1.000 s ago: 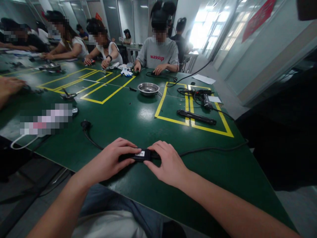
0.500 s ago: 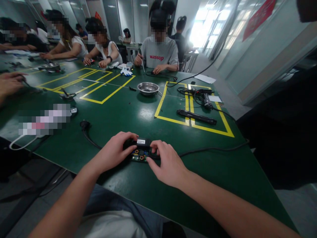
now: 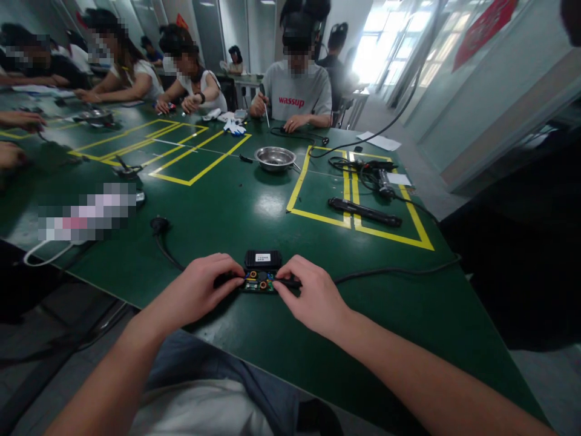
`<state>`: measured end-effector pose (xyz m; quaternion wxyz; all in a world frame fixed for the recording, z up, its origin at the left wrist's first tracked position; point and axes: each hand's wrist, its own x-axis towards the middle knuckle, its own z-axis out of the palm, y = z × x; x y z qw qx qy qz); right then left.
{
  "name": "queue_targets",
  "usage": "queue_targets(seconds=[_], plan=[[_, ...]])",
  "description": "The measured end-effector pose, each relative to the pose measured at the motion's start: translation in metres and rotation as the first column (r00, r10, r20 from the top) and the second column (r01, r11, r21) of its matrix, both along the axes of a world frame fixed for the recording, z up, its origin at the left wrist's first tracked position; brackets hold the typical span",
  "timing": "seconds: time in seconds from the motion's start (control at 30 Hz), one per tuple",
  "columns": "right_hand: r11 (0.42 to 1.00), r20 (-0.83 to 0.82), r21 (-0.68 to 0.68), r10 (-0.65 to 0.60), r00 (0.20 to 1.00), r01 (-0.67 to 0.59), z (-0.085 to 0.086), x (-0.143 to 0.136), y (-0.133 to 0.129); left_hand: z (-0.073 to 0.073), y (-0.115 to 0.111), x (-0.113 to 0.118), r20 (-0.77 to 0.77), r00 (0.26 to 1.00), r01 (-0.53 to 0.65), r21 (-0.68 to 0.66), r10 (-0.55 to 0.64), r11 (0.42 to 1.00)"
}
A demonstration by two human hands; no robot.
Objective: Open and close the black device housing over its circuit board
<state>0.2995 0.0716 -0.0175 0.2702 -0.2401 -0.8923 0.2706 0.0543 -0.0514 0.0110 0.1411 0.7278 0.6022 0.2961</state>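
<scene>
A small circuit board (image 3: 259, 281) with copper coils lies in an open black housing on the green table, between my hands. Just beyond it is a black cover (image 3: 262, 259) with a white label. My left hand (image 3: 211, 283) pinches the left end of the board assembly, where a cable enters. At the right end, my right hand (image 3: 313, 290) has its fingers closed on the black cable (image 3: 291, 283). A black plug (image 3: 160, 225) lies on the table to the left, its cord running toward my left hand.
A metal bowl (image 3: 275, 158) stands ahead. Beyond the right hand lie a black bar-shaped tool (image 3: 364, 212) and tangled cables inside yellow tape. A blurred power strip (image 3: 91, 215) is at left. People sit around the table (image 3: 227, 224).
My left hand has moved off the black cover and down to the board's left end. The cover now lies uncovered beyond the board. My right hand's fingers have closed more around the cable.
</scene>
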Motion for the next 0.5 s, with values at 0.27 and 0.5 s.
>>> queue_targets(seconds=[0.27, 0.5], plan=[[1.0, -0.128, 0.002, 0.018, 0.992, -0.018, 0.006, 0.002, -0.003, 0.007, 0.0, -0.001, 0.002, 0.999, -0.033, 0.165, 0.033, 0.986], [1.0, -0.136, 0.004, 0.026, 0.99, -0.026, 0.011, 0.002, -0.005, 0.008, 0.0, -0.001, 0.005, 1.0, -0.007, 0.08, 0.007, 0.997]])
